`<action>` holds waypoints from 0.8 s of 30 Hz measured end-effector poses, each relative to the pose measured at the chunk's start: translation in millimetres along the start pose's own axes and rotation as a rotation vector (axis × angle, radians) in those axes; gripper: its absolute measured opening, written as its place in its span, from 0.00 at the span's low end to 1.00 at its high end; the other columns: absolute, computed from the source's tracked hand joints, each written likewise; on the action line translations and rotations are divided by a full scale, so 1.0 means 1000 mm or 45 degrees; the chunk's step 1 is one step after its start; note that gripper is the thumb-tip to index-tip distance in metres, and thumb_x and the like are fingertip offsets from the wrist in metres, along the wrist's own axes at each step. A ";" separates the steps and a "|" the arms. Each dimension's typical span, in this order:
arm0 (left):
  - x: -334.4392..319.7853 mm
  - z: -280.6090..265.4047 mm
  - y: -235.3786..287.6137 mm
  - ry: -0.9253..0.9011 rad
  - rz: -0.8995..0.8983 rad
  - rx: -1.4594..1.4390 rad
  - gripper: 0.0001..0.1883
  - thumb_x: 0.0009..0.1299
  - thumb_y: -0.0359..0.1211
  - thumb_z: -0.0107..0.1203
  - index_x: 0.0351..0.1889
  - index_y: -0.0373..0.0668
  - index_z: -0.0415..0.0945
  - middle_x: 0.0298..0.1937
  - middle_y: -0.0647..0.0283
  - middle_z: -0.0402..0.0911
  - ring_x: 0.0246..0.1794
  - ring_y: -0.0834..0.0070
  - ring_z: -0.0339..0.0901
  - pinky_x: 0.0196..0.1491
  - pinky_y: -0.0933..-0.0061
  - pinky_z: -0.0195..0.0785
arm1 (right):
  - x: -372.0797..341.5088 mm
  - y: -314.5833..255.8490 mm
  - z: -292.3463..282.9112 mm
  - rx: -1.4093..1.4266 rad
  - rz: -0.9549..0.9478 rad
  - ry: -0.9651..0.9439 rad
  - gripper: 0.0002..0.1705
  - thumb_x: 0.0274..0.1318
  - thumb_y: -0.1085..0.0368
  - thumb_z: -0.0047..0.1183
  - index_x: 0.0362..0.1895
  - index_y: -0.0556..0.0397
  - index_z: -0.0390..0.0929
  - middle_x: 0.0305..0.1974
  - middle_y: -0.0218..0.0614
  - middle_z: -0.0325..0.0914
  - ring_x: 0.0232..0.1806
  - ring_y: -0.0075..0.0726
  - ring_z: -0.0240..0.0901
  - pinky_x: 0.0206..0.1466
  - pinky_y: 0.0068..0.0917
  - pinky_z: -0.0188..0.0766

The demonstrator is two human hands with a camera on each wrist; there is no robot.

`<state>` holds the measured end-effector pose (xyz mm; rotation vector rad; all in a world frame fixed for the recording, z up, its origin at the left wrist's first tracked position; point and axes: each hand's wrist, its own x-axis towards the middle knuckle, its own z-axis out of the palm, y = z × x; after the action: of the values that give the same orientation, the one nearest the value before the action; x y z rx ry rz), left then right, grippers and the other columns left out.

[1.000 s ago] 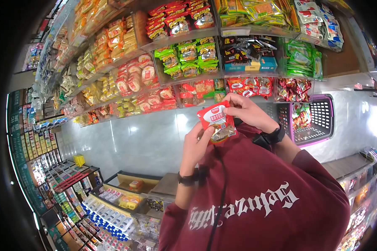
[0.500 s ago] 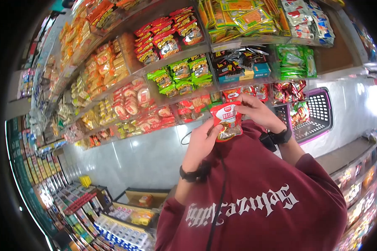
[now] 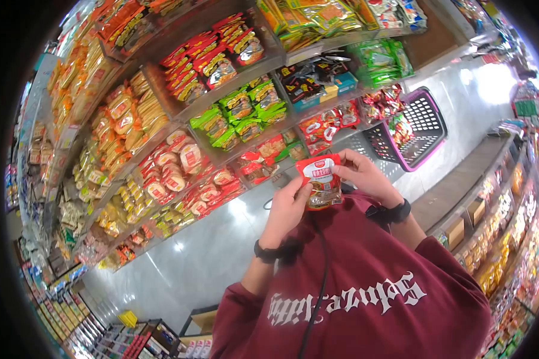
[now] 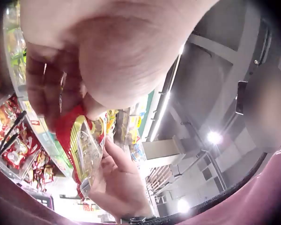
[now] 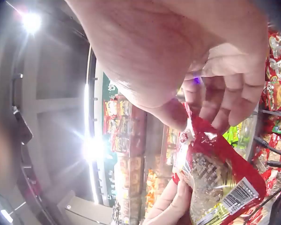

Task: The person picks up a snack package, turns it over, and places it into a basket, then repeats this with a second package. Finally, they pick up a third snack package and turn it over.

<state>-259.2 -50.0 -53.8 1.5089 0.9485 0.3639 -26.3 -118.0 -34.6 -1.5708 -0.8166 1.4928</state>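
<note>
A small red and white snack packet (image 3: 322, 182) is held up in front of the chest, its printed front toward the head camera. The left hand (image 3: 285, 209) pinches its lower left side, thumb on the front. At the upper right corner the right hand (image 3: 370, 178) pinches it between thumb and fingers. The right wrist view shows the packet's clear back and barcode (image 5: 239, 196), with the right hand (image 5: 196, 61) at its top edge. In the left wrist view the packet (image 4: 86, 150) hangs between the left hand (image 4: 98, 61) and the other hand.
Tiered shelf bins hold green packets (image 3: 239, 113), red packets (image 3: 212, 57) and black packets (image 3: 311, 78). A black basket with a purple rim (image 3: 442, 134) stands on the floor at the right, red packets inside. More shelves (image 3: 497, 233) line the lower right. A cord (image 3: 323, 257) hangs down the sweatshirt.
The head view has turned, so shelves and basket sit further left and tilted. Both hands still hold the packet, which now faces the head camera more squarely.
</note>
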 end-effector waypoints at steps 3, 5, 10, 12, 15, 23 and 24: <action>-0.005 0.004 -0.001 -0.086 0.033 0.050 0.12 0.79 0.36 0.56 0.43 0.35 0.74 0.31 0.48 0.79 0.28 0.58 0.73 0.36 0.62 0.68 | -0.027 0.012 0.003 -0.037 -0.061 0.060 0.14 0.70 0.65 0.59 0.54 0.58 0.77 0.45 0.30 0.82 0.45 0.19 0.77 0.51 0.23 0.75; -0.007 0.005 0.002 -0.127 0.054 0.088 0.12 0.79 0.36 0.57 0.41 0.35 0.73 0.29 0.51 0.78 0.27 0.62 0.72 0.35 0.63 0.68 | -0.039 0.016 0.001 0.032 -0.065 0.054 0.15 0.69 0.66 0.60 0.55 0.58 0.76 0.45 0.31 0.83 0.45 0.20 0.78 0.52 0.24 0.75; -0.021 0.030 0.007 -0.142 -0.009 -0.003 0.13 0.76 0.36 0.61 0.37 0.35 0.73 0.27 0.58 0.77 0.27 0.73 0.70 0.34 0.66 0.66 | -0.063 0.033 -0.014 -0.009 -0.083 0.050 0.13 0.68 0.70 0.60 0.53 0.57 0.76 0.42 0.29 0.82 0.44 0.19 0.78 0.51 0.23 0.76; -0.026 0.050 0.005 -0.111 0.025 0.113 0.14 0.75 0.36 0.63 0.36 0.35 0.73 0.27 0.60 0.77 0.27 0.75 0.70 0.34 0.67 0.66 | -0.076 0.040 -0.032 -0.047 -0.108 0.047 0.12 0.67 0.72 0.60 0.52 0.56 0.76 0.41 0.28 0.82 0.44 0.18 0.77 0.51 0.23 0.75; -0.034 0.093 0.014 -0.078 0.096 0.226 0.15 0.75 0.37 0.63 0.36 0.35 0.73 0.26 0.59 0.77 0.26 0.75 0.70 0.33 0.67 0.66 | -0.107 0.064 -0.063 -0.054 -0.191 0.073 0.11 0.67 0.73 0.60 0.51 0.56 0.76 0.39 0.26 0.81 0.42 0.17 0.76 0.49 0.21 0.74; -0.056 0.234 0.065 -0.196 0.186 0.344 0.15 0.76 0.37 0.61 0.35 0.36 0.71 0.25 0.56 0.76 0.23 0.67 0.71 0.31 0.64 0.65 | -0.208 0.147 -0.140 0.074 -0.261 0.386 0.21 0.65 0.67 0.63 0.59 0.54 0.74 0.42 0.32 0.81 0.41 0.23 0.76 0.47 0.25 0.75; -0.058 0.248 0.070 -0.235 0.167 0.364 0.15 0.76 0.37 0.61 0.35 0.36 0.71 0.25 0.56 0.76 0.23 0.66 0.72 0.31 0.63 0.65 | -0.219 0.159 -0.147 -0.005 -0.310 0.437 0.25 0.65 0.65 0.64 0.63 0.53 0.71 0.48 0.34 0.80 0.46 0.25 0.76 0.48 0.26 0.75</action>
<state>-94.0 -252.9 -19.5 1.8371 0.7807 0.1825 87.4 -401.8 -73.5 -1.6077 -0.7769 1.0136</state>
